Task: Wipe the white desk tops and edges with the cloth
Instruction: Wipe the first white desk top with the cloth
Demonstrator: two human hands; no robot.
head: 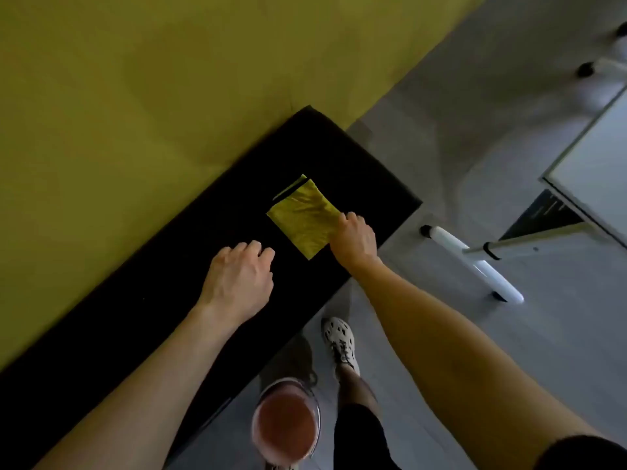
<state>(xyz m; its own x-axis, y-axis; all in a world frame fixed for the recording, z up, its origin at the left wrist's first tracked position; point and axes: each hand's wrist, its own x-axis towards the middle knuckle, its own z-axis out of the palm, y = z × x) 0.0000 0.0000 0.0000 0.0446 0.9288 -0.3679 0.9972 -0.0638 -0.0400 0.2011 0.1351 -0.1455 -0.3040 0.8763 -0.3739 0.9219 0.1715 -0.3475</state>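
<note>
As the right hand [354, 239] grips it, cloth [301, 216] flat on black surface [356, 164]

Cloth [303, 216] on the ledge [101, 351] between left hand [237, 276] and right hand [354, 237]; desk [597, 171] well right.

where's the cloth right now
In the head view the yellow cloth lies folded on the black surface near frame centre, its right edge gripped by the right hand; the left hand is apart, to its left.
</note>
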